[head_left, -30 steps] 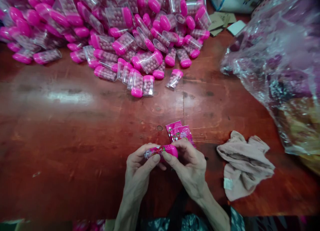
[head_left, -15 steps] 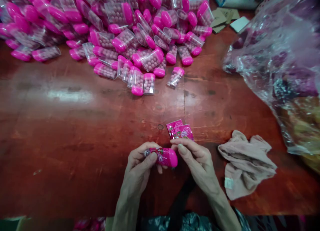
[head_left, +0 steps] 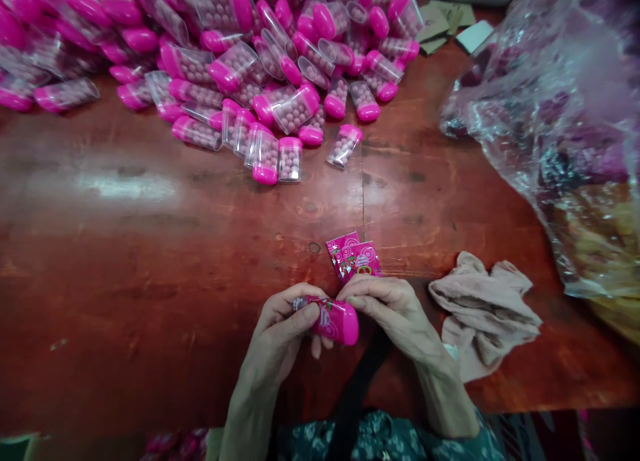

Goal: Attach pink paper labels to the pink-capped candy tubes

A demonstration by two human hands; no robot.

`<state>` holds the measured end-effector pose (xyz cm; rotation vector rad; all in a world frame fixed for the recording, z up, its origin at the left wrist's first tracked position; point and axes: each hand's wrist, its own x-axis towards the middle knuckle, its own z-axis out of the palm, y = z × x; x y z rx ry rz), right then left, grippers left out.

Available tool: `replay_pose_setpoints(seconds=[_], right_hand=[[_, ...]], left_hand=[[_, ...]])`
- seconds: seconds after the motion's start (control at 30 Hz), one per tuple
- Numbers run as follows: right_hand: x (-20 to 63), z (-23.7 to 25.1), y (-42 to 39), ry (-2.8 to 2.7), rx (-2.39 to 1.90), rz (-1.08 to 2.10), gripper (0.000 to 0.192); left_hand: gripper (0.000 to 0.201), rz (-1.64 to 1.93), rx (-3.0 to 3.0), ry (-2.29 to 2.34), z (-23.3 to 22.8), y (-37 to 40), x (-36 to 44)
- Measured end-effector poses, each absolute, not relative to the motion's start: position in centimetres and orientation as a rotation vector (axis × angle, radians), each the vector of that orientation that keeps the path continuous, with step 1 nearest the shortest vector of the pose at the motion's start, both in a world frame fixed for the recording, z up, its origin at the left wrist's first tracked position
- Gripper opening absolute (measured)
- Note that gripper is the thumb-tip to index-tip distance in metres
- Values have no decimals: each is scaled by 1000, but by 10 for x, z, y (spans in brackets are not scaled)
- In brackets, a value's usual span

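Note:
My left hand (head_left: 280,331) grips a small pink-capped container (head_left: 333,319) wrapped in a pink printed label, near the table's front edge. Beside it, my right hand (head_left: 395,311) has its fingertips on the container's upper edge. Just beyond my hands, a small stack of pink printed labels (head_left: 354,256) lies on the red-brown table (head_left: 150,248). At the far side sits a big heap of clear containers with pink caps (head_left: 260,68), filled with small pinkish balls.
A crumpled beige cloth (head_left: 483,311) lies right of my hands. A large clear plastic bag (head_left: 560,128) with pink and yellow contents fills the right side. Cardboard pieces (head_left: 450,28) lie at the far right.
The container has turned so that its pink cap points right and toward me. My right hand's fingers moved from around the cap to the container's top edge. Both hands shifted slightly nearer.

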<state>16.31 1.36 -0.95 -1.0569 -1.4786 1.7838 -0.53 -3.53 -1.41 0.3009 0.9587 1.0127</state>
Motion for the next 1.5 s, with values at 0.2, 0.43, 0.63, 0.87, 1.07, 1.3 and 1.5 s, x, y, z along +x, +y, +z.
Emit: replay_pose_setpoints(seconds=[0.2, 0.43, 0.63, 0.87, 1.07, 1.3, 1.5], right_hand=[[164, -12, 14, -1382, -1066, 1844, 14], [154, -12, 11, -1308, -1146, 1752, 15], [148, -11, 6, -1356, -1260, 1604, 15], [153, -9, 5, -1194, -1183, 1658, 18], [148, -10, 0, -1317, -1226, 1538, 24], [144, -7, 4, -1500, -1158, 1373, 18], [140, -6, 1, -1531, -1182, 1311, 18]], left_hand=[[13, 973, 265, 997, -11, -31, -5], [12, 1003, 256, 1059, -10, -26, -3], [11, 1025, 265, 1119, -7, -25, 1], [14, 1135, 318, 1157, -10, -29, -1], [16, 1275, 385, 1242, -12, -31, -2], [13, 1273, 522, 1241, -15, -34, 2], [12, 1381, 638, 1318, -14, -29, 7]])
